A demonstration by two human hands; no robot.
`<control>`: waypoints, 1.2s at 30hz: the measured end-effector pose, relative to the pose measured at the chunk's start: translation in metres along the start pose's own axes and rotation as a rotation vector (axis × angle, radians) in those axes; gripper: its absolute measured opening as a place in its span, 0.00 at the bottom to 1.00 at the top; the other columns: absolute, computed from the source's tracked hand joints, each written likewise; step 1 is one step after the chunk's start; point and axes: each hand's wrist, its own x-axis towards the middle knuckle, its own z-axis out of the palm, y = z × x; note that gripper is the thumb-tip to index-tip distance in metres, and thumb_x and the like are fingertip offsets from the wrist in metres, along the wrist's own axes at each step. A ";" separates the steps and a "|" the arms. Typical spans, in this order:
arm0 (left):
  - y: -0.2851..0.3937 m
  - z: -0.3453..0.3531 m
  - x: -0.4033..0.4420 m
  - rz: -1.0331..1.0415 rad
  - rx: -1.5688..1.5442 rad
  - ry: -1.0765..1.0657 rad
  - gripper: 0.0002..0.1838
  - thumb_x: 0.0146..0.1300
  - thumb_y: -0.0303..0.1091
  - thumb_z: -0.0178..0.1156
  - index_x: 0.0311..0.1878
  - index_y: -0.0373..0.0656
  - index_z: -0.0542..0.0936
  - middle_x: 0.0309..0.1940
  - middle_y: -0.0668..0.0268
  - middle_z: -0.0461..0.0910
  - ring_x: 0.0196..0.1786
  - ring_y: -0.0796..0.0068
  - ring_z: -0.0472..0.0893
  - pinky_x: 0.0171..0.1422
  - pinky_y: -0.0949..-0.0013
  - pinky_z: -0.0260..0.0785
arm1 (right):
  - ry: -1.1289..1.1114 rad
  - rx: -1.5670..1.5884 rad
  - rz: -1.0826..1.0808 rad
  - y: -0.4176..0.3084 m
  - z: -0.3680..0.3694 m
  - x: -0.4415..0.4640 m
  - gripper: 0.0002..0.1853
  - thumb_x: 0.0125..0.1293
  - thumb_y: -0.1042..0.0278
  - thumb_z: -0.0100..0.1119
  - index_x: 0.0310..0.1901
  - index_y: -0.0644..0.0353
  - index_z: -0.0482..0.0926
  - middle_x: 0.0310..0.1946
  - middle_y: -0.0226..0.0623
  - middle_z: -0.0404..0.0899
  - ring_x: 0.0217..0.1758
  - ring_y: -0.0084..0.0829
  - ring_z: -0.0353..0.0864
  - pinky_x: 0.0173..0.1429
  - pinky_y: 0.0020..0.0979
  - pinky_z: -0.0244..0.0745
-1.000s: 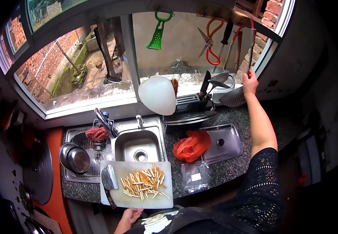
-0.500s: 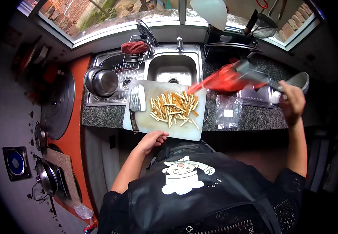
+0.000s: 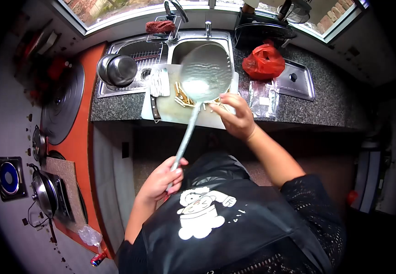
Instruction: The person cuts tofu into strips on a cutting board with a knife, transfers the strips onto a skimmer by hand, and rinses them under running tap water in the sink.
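My left hand is wrapped round the long handle of a metal strainer ladle. Its wide round bowl hangs over the white cutting board and hides part of the sliced strips there. My right hand is beside the bowl's near right edge, fingers apart, close to the strips; whether it touches the rim I cannot tell. A cleaver with a dark handle lies at the board's left side.
Behind the board is the sink, with stacked metal bowls on its left. A red plastic bag, a clear packet and a metal tray are on the right. A lidded pan stands far left.
The ladle has come from the right to over the board. My left hand has taken its handle, and my right hand has moved from the handle to beside the bowl. The view has shifted downward.
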 end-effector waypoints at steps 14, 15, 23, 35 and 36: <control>-0.104 -0.022 -0.089 0.137 0.165 0.684 0.12 0.70 0.24 0.59 0.54 0.44 0.75 0.26 0.79 0.69 0.27 0.91 0.66 0.32 0.82 0.57 | -0.934 -0.217 1.312 0.094 0.080 -0.140 0.17 0.56 0.62 0.66 0.47 0.58 0.80 0.48 0.46 0.81 0.51 0.47 0.82 0.57 0.44 0.77; -0.107 -0.023 -0.085 0.124 0.193 0.692 0.11 0.70 0.25 0.60 0.54 0.44 0.76 0.27 0.80 0.70 0.28 0.92 0.67 0.33 0.82 0.59 | -0.949 -0.192 1.341 0.096 0.082 -0.132 0.16 0.57 0.63 0.64 0.46 0.58 0.80 0.47 0.46 0.81 0.50 0.47 0.82 0.56 0.45 0.78; -0.116 -0.024 -0.080 0.082 0.037 0.687 0.12 0.70 0.22 0.59 0.55 0.41 0.76 0.30 0.79 0.69 0.29 0.92 0.67 0.35 0.83 0.59 | -0.807 -0.244 0.663 0.096 0.098 -0.106 0.15 0.56 0.70 0.61 0.46 0.59 0.75 0.46 0.43 0.76 0.52 0.45 0.80 0.52 0.46 0.79; -0.088 -0.008 -0.061 0.000 0.008 0.665 0.11 0.71 0.23 0.57 0.55 0.41 0.74 0.27 0.77 0.70 0.25 0.89 0.68 0.29 0.80 0.60 | -0.965 -0.260 0.686 0.108 0.127 -0.123 0.18 0.64 0.58 0.60 0.49 0.60 0.72 0.41 0.46 0.81 0.41 0.48 0.86 0.43 0.46 0.82; -0.086 -0.007 -0.058 -0.010 0.027 0.669 0.11 0.71 0.24 0.57 0.55 0.41 0.74 0.27 0.77 0.70 0.25 0.89 0.68 0.29 0.80 0.60 | -0.958 -0.260 0.640 0.109 0.131 -0.126 0.16 0.65 0.58 0.59 0.48 0.59 0.73 0.38 0.46 0.82 0.40 0.48 0.86 0.42 0.46 0.82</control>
